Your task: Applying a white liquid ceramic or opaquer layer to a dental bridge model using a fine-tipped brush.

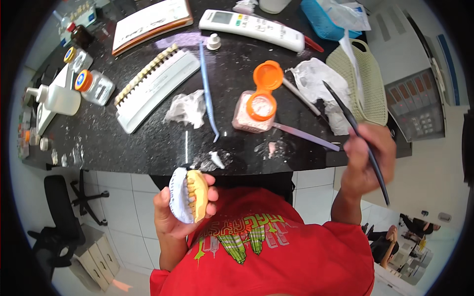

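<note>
My left hand (170, 217) is closed around a pair of dental casts (181, 197) set together in bite, one bluish white and one yellow, just in front of the table edge. Teeth show along the seam between the two halves. My right hand (370, 155), slightly blurred, grips a slim black brush (348, 114) by its middle. The brush slants up and left over crumpled white tissue (321, 81), its thin tip pointing away from me. An open jar (247, 116) of pinkish material with an orange flip lid (268, 75) stands between the hands, farther back.
A tooth shade guide (158, 91), a blue slender tool (206, 93) and crumpled plastic (186, 109) lie left of the jar. Behind are a white remote control (252, 30) and a notebook (150, 24). Bottles (61, 98) stand left; a pale green basket (373, 84) right. Powder marks the table (148, 153).
</note>
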`<state>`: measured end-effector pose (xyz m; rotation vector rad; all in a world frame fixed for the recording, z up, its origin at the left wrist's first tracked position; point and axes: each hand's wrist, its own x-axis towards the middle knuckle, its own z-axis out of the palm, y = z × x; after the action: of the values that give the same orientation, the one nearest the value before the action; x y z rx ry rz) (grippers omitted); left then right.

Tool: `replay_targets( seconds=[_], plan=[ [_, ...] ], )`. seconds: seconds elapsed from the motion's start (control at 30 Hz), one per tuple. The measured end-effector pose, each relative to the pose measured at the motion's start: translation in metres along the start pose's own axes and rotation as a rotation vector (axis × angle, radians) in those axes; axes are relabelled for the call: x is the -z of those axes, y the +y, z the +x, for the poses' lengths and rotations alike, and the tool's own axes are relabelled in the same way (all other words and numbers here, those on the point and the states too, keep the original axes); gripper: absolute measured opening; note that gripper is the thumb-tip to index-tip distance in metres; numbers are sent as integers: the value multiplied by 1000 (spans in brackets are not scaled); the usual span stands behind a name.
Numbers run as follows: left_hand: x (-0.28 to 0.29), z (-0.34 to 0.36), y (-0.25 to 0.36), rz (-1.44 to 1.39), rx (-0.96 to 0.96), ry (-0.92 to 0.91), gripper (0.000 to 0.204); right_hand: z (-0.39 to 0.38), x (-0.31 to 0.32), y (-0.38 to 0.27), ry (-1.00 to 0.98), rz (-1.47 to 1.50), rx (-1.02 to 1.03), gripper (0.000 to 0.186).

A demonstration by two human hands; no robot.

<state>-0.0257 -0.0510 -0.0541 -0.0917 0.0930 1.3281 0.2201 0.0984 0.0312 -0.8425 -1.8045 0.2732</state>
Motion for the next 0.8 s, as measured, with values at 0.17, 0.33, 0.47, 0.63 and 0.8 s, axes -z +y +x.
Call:
replay_targets(
  seconds=[0.17,0.33,0.47,0.63,0.8],
  plan=[
    [1,6,-1,29,21,-33,75,-3,-23,-37,-401,404,163,29],
    [1,6,-3,31,3,-35,75,-12,-76,-37,-490,142,332,36],
    [0,4,-1,73,3,-23,75,-11,-76,-35,-525,117,300,28],
    [3,5,1,54,47,-45,75,-15,-44,-28,-497,373,11,12],
    [4,7,7,66,72,-65,79,-26,-50,-25,-340,646,-376,10]
  ],
)
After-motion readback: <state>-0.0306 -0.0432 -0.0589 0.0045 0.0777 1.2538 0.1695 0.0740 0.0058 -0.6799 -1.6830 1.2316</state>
